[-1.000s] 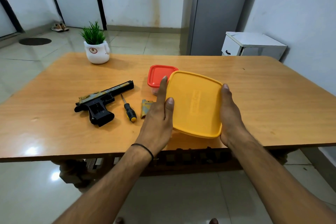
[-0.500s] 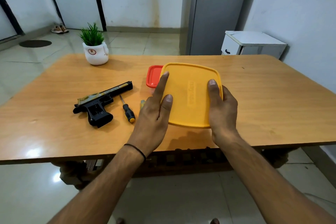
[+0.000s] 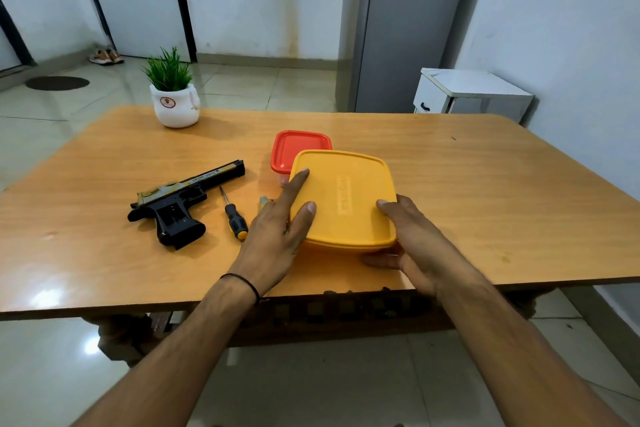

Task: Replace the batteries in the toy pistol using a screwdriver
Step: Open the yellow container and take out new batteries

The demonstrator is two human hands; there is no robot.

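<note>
Now left hand point(image 3: 273, 236), right hand point(image 3: 412, 243) hold yellow box point(image 3: 346, 198) — pistol point(image 3: 180, 204) aside.

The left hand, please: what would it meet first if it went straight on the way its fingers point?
The left hand rests against the yellow container; going on past that lid's corner, it would probably meet the red-lidded container just behind, though depth is unclear.

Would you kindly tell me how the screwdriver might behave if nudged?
The screwdriver would probably roll, since its handle looks rounded and it lies loose on the flat table. It likely stays stiff: the shaft looks like thin metal.
</note>
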